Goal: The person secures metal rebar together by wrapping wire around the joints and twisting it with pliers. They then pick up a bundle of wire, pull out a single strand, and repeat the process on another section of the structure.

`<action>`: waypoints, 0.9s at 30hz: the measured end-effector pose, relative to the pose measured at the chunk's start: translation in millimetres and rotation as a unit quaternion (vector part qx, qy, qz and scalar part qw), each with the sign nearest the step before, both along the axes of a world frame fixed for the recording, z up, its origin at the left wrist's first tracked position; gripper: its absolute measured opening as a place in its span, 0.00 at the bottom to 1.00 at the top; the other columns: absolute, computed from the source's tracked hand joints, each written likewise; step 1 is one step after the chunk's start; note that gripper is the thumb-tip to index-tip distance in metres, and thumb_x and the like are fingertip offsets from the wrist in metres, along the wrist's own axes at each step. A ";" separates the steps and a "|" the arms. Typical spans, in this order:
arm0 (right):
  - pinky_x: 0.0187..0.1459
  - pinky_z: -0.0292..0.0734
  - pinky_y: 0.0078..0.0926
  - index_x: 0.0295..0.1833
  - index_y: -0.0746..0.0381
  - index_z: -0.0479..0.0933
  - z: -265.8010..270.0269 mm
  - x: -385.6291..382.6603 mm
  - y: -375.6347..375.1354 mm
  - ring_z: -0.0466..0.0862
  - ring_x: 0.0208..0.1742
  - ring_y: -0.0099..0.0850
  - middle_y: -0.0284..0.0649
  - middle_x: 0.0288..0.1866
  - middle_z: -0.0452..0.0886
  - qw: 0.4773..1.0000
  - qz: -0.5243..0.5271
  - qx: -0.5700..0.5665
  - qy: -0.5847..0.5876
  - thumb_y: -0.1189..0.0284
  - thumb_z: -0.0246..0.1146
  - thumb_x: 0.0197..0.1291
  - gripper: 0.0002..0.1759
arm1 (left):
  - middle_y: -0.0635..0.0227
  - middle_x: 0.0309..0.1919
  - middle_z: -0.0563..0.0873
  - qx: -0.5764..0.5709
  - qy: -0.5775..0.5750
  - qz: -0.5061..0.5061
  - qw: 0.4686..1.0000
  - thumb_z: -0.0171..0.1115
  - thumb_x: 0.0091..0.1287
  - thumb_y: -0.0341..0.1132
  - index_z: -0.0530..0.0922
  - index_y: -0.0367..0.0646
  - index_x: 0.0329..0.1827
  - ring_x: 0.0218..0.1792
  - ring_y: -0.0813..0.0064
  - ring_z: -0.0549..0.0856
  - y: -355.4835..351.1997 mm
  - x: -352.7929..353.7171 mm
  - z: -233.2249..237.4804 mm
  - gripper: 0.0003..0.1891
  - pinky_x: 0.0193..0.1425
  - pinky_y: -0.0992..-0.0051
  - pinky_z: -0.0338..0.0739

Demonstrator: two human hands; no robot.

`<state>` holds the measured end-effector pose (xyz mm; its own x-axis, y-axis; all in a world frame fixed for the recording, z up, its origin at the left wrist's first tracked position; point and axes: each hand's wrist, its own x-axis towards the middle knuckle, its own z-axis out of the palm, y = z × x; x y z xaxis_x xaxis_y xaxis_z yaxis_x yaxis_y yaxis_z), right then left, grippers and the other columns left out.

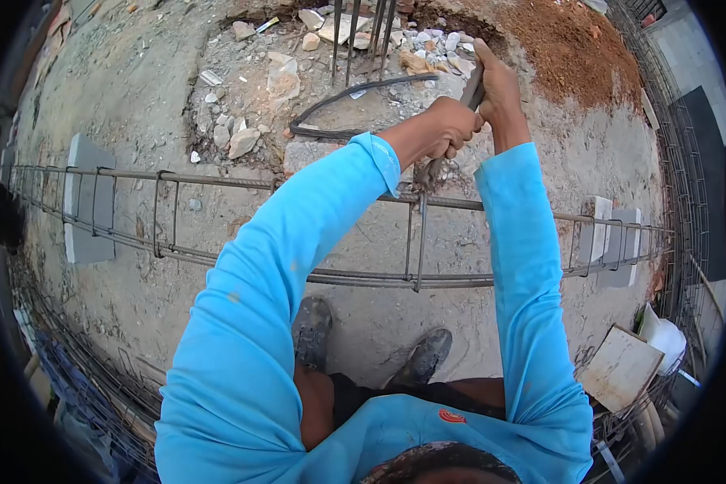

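My left hand [445, 127] is closed in a fist around a dark metal tool like pincers [432, 171]. Just beyond it, my right hand [502, 87] is closed on the upper part of the same tool, thumb pointing up along it. The tool slants down to the top bar of a long rebar cage [339, 187], close to a stirrup. Its jaws are too small and partly hidden to make out. A bent bundle of dark wire [323, 103] lies on the ground left of my hands.
Upright rebars [365, 36] rise from a rubble-filled pit ahead. The cage rests across grey blocks [89, 202] at left and right [621, 242]. Reddish soil [577, 48] lies far right. More rebar meshes line both sides. My boots [419, 355] stand behind the cage.
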<state>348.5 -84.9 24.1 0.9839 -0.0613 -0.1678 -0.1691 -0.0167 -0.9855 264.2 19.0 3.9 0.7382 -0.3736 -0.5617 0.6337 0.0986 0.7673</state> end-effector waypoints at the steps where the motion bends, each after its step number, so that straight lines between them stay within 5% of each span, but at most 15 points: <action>1: 0.26 0.74 0.33 0.48 0.67 0.77 9.3 -9.3 -9.2 0.77 0.26 0.30 0.40 0.31 0.77 1.000 -0.004 0.001 -0.001 0.57 0.70 0.65 0.23 | 0.70 0.25 0.75 0.001 -0.001 -0.004 1.000 0.64 0.73 0.42 0.75 0.37 0.49 0.19 0.78 0.71 0.0 -3.5 -2.1 0.16 0.22 0.71 0.69; 3: 0.35 0.76 0.32 0.54 0.68 0.76 35.8 -32.8 -25.4 0.79 0.34 0.31 0.40 0.36 0.78 0.954 0.044 0.295 -0.040 0.63 0.66 0.69 0.19 | 0.78 0.19 0.66 -0.302 -0.036 -0.151 0.941 0.69 0.70 0.47 0.76 0.38 0.44 0.16 0.88 0.61 4.0 -6.7 -4.2 0.19 0.17 0.81 0.58; 5: 0.41 0.79 0.34 0.54 0.68 0.77 48.3 -54.8 -37.6 0.79 0.36 0.31 0.39 0.38 0.80 0.913 0.095 0.396 -0.021 0.68 0.63 0.71 0.15 | 0.78 0.20 0.69 -0.321 -0.049 -0.191 0.926 0.67 0.70 0.49 0.77 0.37 0.44 0.16 0.89 0.63 0.1 -9.9 -1.6 0.20 0.17 0.84 0.57; 7: 0.42 0.77 0.33 0.58 0.67 0.76 44.7 -61.6 -54.4 0.76 0.34 0.27 0.34 0.33 0.76 0.822 0.291 0.484 -0.079 0.69 0.61 0.72 0.15 | 0.78 0.19 0.67 -0.347 -0.055 -0.244 0.904 0.69 0.69 0.48 0.77 0.37 0.46 0.16 0.88 0.62 -1.9 -16.8 2.5 0.21 0.15 0.82 0.58; 9: 0.37 0.72 0.30 0.57 0.66 0.75 52.7 -76.4 -65.5 0.69 0.29 0.23 0.30 0.28 0.67 0.872 0.223 0.425 -0.097 0.69 0.58 0.73 0.13 | 0.75 0.20 0.76 -0.341 -0.060 -0.273 0.897 0.71 0.68 0.48 0.79 0.36 0.46 0.16 0.85 0.71 -3.7 -21.5 14.7 0.21 0.17 0.82 0.65; 11: 0.35 0.69 0.29 0.56 0.65 0.73 62.3 -101.2 -73.9 0.66 0.27 0.22 0.28 0.26 0.63 0.913 0.119 0.372 -0.116 0.70 0.57 0.73 0.12 | 0.66 0.24 0.85 -0.127 -0.157 -0.251 0.947 0.75 0.63 0.47 0.82 0.37 0.43 0.20 0.80 0.82 -5.9 -36.7 41.3 0.21 0.21 0.80 0.74; 13: 0.34 0.68 0.27 0.55 0.65 0.73 62.1 -127.0 -82.4 0.64 0.26 0.20 0.26 0.26 0.60 0.929 0.032 0.340 -0.143 0.70 0.57 0.73 0.11 | 0.59 0.29 0.88 -0.026 -0.268 -0.234 0.934 0.80 0.54 0.43 0.82 0.36 0.41 0.24 0.74 0.86 -19.7 -46.2 43.1 0.22 0.26 0.78 0.80; 14: 0.34 0.67 0.26 0.55 0.64 0.74 58.7 -136.8 -88.0 0.63 0.26 0.20 0.26 0.26 0.60 0.928 -0.002 0.339 -0.154 0.69 0.56 0.74 0.11 | 0.57 0.32 0.87 0.018 -0.356 -0.172 0.918 0.77 0.51 0.40 0.79 0.34 0.40 0.28 0.68 0.87 -25.3 -61.9 48.3 0.22 0.31 0.71 0.81; 15: 0.34 0.67 0.25 0.54 0.64 0.74 62.1 -149.4 -86.8 0.62 0.26 0.19 0.25 0.25 0.59 0.924 -0.009 0.344 -0.168 0.69 0.55 0.75 0.11 | 0.52 0.34 0.84 0.171 -0.490 -0.108 0.848 0.73 0.49 0.36 0.74 0.32 0.42 0.35 0.57 0.87 -32.5 -74.6 45.0 0.22 0.38 0.61 0.80; 16: 0.34 0.67 0.24 0.55 0.65 0.74 64.1 -159.9 -83.5 0.61 0.27 0.19 0.26 0.25 0.59 0.923 -0.004 0.330 -0.199 0.70 0.54 0.76 0.11 | 0.47 0.36 0.82 0.247 -0.471 -0.077 0.843 0.70 0.52 0.35 0.72 0.33 0.44 0.41 0.47 0.84 -34.5 -98.8 65.2 0.21 0.44 0.54 0.76; 19: 0.34 0.65 0.23 0.56 0.67 0.74 68.9 -194.7 -62.9 0.60 0.28 0.18 0.26 0.26 0.59 0.919 -0.007 0.321 -0.229 0.70 0.54 0.77 0.12 | 0.54 0.34 0.78 0.243 -0.593 0.197 0.742 0.71 0.53 0.37 0.70 0.40 0.41 0.38 0.45 0.78 -65.1 -130.6 38.8 0.20 0.40 0.53 0.68; 21: 0.36 0.64 0.22 0.56 0.67 0.74 71.3 -224.7 -48.3 0.61 0.30 0.19 0.28 0.27 0.61 0.913 0.044 0.199 -0.353 0.70 0.52 0.78 0.12 | 0.56 0.33 0.77 0.238 -0.615 0.225 0.718 0.72 0.53 0.37 0.71 0.41 0.40 0.36 0.48 0.77 -59.8 -143.6 35.8 0.19 0.39 0.55 0.67; 27: 0.39 0.64 0.25 0.53 0.67 0.73 68.2 -261.2 -44.7 0.65 0.33 0.23 0.34 0.33 0.68 0.904 0.074 0.052 -0.418 0.70 0.51 0.77 0.12 | 0.63 0.30 0.75 0.194 -0.674 0.252 0.667 0.71 0.57 0.37 0.73 0.43 0.36 0.32 0.57 0.75 -50.7 -159.9 30.3 0.14 0.37 0.61 0.66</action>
